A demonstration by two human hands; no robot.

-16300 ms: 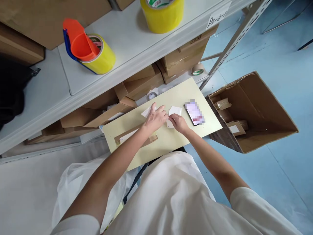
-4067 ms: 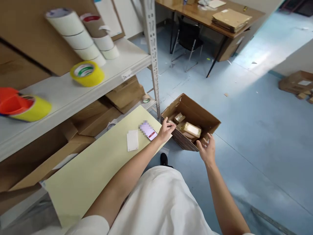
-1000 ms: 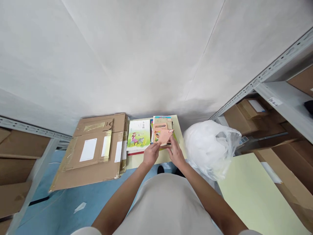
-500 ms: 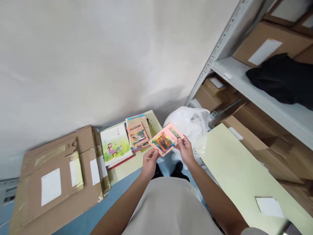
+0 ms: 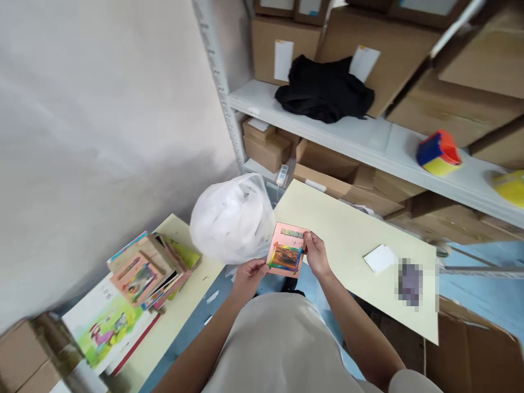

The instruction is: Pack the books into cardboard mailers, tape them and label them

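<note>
A small pink book [image 5: 287, 249] with a dark picture in a rainbow-coloured frame on its cover is held up in front of my body. My left hand [image 5: 249, 277] pinches its lower left corner. The upper right edge is gripped by my right hand [image 5: 316, 254]. To the left, a stack of books lies on a pale table [image 5: 172, 319]; a similar pink book [image 5: 136, 277] tops it. Under that stack is a larger white picture book [image 5: 108, 322] with a painted figure and an animal on its cover.
A full white plastic bag [image 5: 233, 221] stands between the left table and another pale table [image 5: 331, 229]. White cards [image 5: 380, 258] and a blurred-out item lie on that second table. Shelving [image 5: 303, 123] beyond carries cardboard boxes, black cloth [image 5: 325, 90] and a red, blue and yellow object [image 5: 439, 153].
My view has swung to the right, so the book stack now sits further left and more of the shelves shows. Both hands still hold the pink book, now more upright.
</note>
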